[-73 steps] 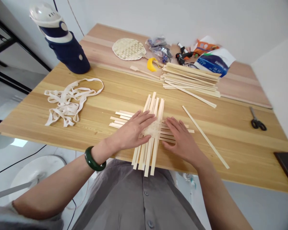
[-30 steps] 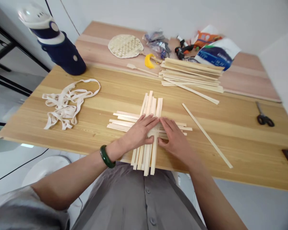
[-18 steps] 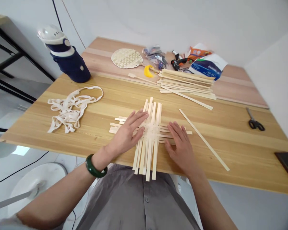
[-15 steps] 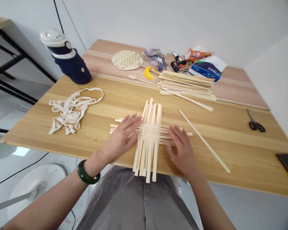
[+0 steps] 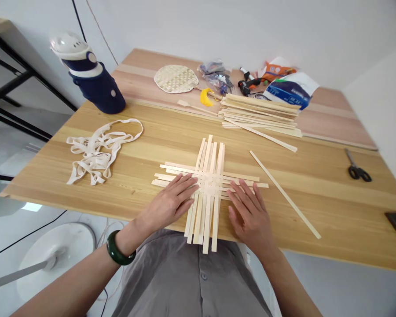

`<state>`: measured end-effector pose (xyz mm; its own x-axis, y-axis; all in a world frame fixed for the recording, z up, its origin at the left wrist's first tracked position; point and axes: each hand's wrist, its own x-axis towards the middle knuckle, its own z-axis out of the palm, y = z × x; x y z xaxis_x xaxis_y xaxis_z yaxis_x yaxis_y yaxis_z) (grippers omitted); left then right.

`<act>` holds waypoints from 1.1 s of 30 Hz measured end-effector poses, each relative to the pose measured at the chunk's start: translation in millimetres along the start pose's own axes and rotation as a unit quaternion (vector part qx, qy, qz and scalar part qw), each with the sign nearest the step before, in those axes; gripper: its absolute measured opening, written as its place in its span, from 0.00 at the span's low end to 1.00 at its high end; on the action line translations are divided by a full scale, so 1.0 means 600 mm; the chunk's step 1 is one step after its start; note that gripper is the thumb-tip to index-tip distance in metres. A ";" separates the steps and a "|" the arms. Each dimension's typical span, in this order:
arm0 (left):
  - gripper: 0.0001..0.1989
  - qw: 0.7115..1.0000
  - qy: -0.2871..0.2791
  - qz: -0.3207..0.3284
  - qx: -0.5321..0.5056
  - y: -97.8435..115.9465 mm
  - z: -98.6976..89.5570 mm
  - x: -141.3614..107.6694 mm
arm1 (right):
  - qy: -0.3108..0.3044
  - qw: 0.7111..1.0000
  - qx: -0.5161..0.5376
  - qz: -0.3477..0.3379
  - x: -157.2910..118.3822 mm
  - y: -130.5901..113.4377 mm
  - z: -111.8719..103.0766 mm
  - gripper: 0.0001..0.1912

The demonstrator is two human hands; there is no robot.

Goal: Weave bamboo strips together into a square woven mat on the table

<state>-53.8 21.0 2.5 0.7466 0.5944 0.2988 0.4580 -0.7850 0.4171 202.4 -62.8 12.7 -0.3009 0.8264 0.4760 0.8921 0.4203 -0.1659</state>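
1. While my left grip [image 5: 169, 204] and my right grip [image 5: 251, 215] lie open, fingers spread, neither is clamped on anything; my left fingertips [image 5: 192, 181] rest on the strips, and my right fingertips [image 5: 239, 189] sit at their edge.
2. A bamboo weave [image 5: 208, 185] lies flat at lower centre on the desk [image 5: 320, 211], its thin, pale, straight strips crossing over and under at a tight centre, with their ends loose.
3. My flat hands seem placed to stop those crossings sliding apart.
4. A single bamboo strip [image 5: 284, 193] lies slantwise to the right, apart from the weave, while a stack of bamboo strips [image 5: 259, 115] sits squared up at upper right, within easy reach.
5. Soft, tangled cream webbing [image 5: 97, 152] lies at left, and black-handled scissors [image 5: 358, 171] lie at far right.
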 end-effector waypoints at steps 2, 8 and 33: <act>0.19 1.000 -0.001 0.001 -0.005 0.000 0.000 -0.001 | -0.007 1.000 -0.003 -0.004 -0.005 -0.007 -0.003 0.21; 0.23 1.000 -0.013 0.003 0.013 0.003 -0.002 0.000 | -0.020 1.000 0.001 0.019 -0.026 -0.023 0.008 0.23; 0.25 0.997 0.061 -0.046 -0.001 0.037 0.004 -0.041 | -0.026 0.998 -0.037 0.050 -0.021 -0.033 0.016 0.26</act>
<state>-60.8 -11.3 2.2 0.6366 0.6814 0.3613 0.5208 -0.7253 0.4502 185.2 -78.0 1.3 -0.2246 0.8815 0.4153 0.9401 0.3082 -0.1458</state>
